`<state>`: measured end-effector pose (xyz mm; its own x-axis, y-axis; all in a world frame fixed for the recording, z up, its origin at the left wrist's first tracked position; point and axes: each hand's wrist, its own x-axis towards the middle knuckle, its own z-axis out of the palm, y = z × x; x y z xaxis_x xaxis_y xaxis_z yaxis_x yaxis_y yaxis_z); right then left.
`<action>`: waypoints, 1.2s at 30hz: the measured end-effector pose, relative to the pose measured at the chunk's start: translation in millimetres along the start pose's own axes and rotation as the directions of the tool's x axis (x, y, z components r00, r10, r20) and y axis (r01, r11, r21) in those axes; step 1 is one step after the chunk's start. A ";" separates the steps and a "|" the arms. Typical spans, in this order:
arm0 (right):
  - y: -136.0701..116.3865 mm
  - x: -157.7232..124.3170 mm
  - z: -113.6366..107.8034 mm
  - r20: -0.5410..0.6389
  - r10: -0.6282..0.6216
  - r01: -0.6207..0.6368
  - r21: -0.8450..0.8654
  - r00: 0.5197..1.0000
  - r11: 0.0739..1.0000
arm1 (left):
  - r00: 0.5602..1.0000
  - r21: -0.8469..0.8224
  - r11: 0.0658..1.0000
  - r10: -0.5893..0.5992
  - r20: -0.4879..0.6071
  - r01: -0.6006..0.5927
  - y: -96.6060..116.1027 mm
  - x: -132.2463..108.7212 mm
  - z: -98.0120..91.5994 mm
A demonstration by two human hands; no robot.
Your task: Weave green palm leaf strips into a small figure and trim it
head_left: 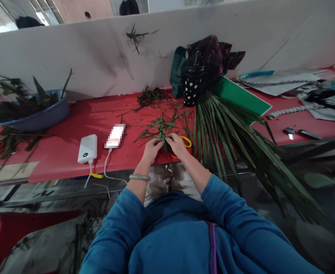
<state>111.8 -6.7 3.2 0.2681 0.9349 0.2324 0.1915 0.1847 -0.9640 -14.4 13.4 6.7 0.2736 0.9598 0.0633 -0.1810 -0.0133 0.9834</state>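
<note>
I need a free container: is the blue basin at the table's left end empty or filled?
Filled: the blue basin is heaped with dark green leaf pieces that poke up above its rim.

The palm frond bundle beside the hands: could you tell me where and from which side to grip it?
Probably grip the palm frond bundle at its narrow end by the spotted bag, where the leaves run together; past the table edge they fan apart and droop. Come from above, on the side of the right hand.
</note>
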 end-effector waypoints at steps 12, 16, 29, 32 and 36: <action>-1.8 -2.0 1.8 0.119 -0.045 0.049 -0.030 0.992 0.998 | 0.999 -0.158 0.987 -0.030 -0.034 0.025 -1.1 1.4 -1.0; -4.3 -2.6 0.7 0.092 -0.044 0.050 -0.073 0.995 0.996 | 0.999 -0.156 0.987 -0.047 -0.025 0.042 0.5 1.7 -1.1; -0.7 -0.1 1.6 0.107 -0.013 0.013 -0.003 0.994 1.000 | 0.999 -0.007 0.999 -0.042 0.017 0.042 4.2 -0.6 -1.6; -4.8 -1.5 0.3 0.152 -0.019 0.027 -0.055 0.988 0.998 | 0.999 -0.020 0.999 -0.036 -0.006 0.035 3.1 0.4 -1.9; -8.2 -2.3 -1.9 0.149 -0.038 0.059 -0.140 0.988 0.988 | 1.000 -0.008 1.000 -0.012 -0.012 0.012 1.9 0.6 -1.0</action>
<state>111.4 -11.0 10.8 0.1172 0.9619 0.2469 0.3373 0.1953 -0.9209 -15.6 14.2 8.5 0.2648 0.9630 0.0492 -0.1851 0.0007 0.9827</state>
